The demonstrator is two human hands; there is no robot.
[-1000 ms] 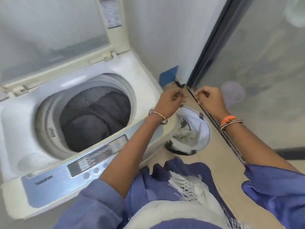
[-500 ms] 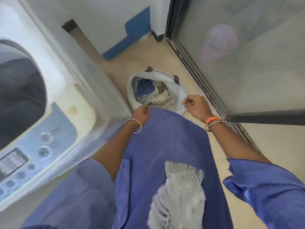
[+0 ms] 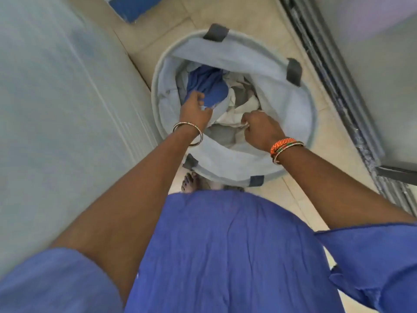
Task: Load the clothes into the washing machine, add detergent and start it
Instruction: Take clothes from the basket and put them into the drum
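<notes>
A round pale-grey laundry basket (image 3: 300,123) stands on the tiled floor just ahead of my feet. Inside lie a blue garment (image 3: 207,84), a white cloth (image 3: 239,111) and some grey fabric. Both my hands are down inside the basket. My left hand (image 3: 195,109) has its fingers curled onto the lower edge of the blue garment. My right hand (image 3: 259,127) is closed on a fold of the white cloth. The washing machine's pale side wall (image 3: 56,105) fills the left; its drum and panel are out of view.
A dark metal sliding-door track (image 3: 334,71) runs along the floor on the right, beside a frosted glass door. A blue strip (image 3: 133,5) marks the wall base at the top. My bare toes (image 3: 189,182) touch the floor just in front of the basket.
My view has dropped from the open washer to the basket on the floor. Both hands have gone from above the basket's rim down into it and closed on clothes.
</notes>
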